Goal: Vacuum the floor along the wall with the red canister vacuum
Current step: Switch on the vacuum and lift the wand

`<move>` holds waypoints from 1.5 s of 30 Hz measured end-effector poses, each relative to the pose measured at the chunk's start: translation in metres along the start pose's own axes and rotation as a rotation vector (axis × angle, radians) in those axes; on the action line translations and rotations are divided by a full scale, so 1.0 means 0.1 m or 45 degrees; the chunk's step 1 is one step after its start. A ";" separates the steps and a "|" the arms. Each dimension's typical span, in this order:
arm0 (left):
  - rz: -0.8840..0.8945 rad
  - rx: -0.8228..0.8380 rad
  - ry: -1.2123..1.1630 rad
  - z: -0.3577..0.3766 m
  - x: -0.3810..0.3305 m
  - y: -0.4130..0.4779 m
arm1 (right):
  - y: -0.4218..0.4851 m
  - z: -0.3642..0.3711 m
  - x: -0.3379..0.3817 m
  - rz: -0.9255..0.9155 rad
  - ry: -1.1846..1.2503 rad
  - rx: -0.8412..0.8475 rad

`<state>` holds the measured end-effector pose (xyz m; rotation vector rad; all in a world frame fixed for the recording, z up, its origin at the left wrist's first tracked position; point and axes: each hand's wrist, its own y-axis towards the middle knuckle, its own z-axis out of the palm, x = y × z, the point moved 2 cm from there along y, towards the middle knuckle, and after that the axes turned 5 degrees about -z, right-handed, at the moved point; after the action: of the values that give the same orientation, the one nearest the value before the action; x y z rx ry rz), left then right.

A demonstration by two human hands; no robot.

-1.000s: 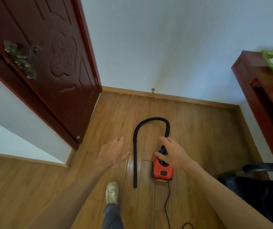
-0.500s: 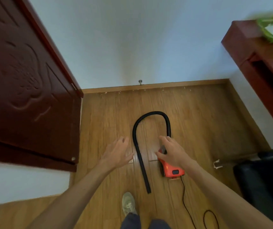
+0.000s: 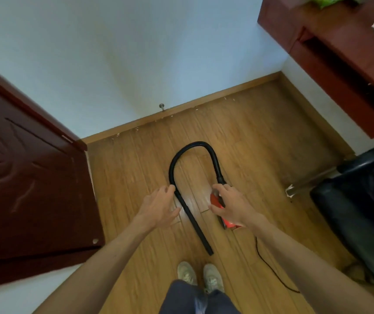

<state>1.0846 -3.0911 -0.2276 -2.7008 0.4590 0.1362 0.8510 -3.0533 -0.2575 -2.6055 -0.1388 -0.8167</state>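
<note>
Right, red canister vacuum [image 3: 232, 223]: small, bright red shell with black trim, it sat on the wood floor [image 3: 261, 143] near its middle, well apart from the edge where the wall [image 3: 136, 53] met it.
Hose [image 3: 174, 163]: black, looped off the vacuum's far end in a tall upside-down U, its open end lying on the boards just ahead of the shoes [image 3: 187, 273].
Cord [image 3: 270, 266]: thin and black, it trailed from the vacuum's near end toward the floor's near right edge.
Right hand [image 3: 231, 208]: down on top of the vacuum, fingers curled over the far side, thumb on the near left side, gripping the body.
Left hand [image 3: 159, 207]: fingers loose and a little spread, holding nothing, tips right at the hose's left run; whether they touched could not be told.
Skirting board [image 3: 227, 92]: white specks [image 3: 196, 107] dotted the floor along it, and a door stop [image 3: 162, 106] stuck out above.
Surroundings: dark red door [image 3: 22, 177] at the left, dark red desk [image 3: 340, 53] and black chair [image 3: 363, 200] at the right.
</note>
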 end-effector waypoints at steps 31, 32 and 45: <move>1.275 0.507 0.796 0.36 -0.22 2.62 | 0.71 1.33 0.04 1.477 1.486 -0.949; 1.303 0.528 0.823 0.46 -0.27 2.60 | 0.70 1.44 0.03 1.544 1.582 -1.016; 1.400 0.740 1.136 1.88 -0.71 2.65 | 0.68 2.98 -0.44 2.046 2.448 -1.541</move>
<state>0.9233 -3.2248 -0.4855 -1.5397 1.8296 -0.7917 0.9857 -2.9928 -0.5284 -0.2898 2.7578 -2.0853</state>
